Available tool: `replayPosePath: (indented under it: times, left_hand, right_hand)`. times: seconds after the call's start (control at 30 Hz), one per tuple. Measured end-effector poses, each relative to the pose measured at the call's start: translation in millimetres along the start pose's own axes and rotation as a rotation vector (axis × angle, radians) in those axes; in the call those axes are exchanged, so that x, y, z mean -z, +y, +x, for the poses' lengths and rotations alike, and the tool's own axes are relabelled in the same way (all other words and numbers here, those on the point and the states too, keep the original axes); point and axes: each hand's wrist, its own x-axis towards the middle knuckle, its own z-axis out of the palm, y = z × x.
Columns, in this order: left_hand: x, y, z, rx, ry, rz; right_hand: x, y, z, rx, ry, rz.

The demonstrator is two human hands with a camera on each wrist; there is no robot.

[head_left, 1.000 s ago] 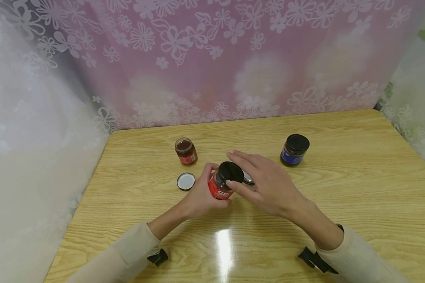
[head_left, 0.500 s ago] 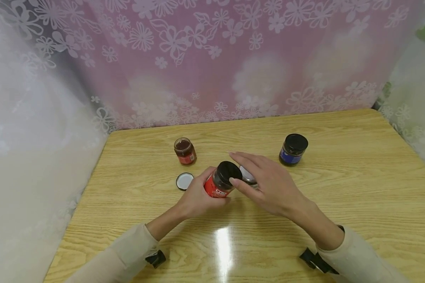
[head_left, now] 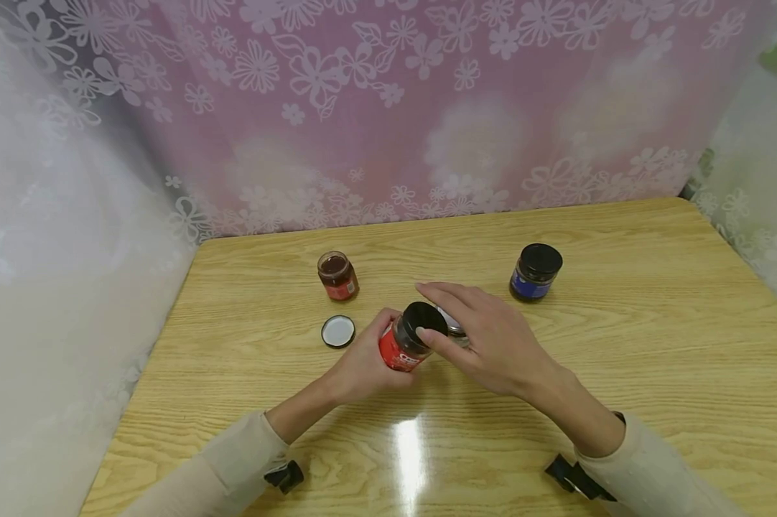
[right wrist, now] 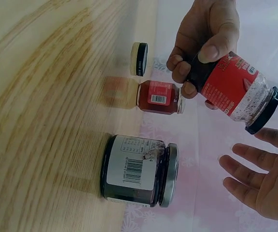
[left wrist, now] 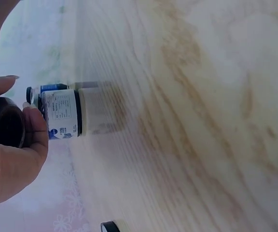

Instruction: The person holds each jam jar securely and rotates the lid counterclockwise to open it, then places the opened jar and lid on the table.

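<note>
My left hand grips red-label jar, black lid on, lifted tilted above wooden table. My right hand beside lid, fingers spread, thumb near it. Silver-lidded jar stands behind.

1. The red-label jar carries white letters on its label, but they are too blurred to read.
2. The dark jar on the desk shows a barcode; its small print is not legible.
3. The small red jar also shows a barcode.
</note>
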Motion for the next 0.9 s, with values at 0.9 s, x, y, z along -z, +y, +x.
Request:
replayPosePath:
  times: [0.9]
  left_hand:
    - [-1.5,4.3,-6.1,0.013,0.001,0.118]
  right_hand:
    - [-3.5,-8.3,6.1,0.031,0.010,-0.044]
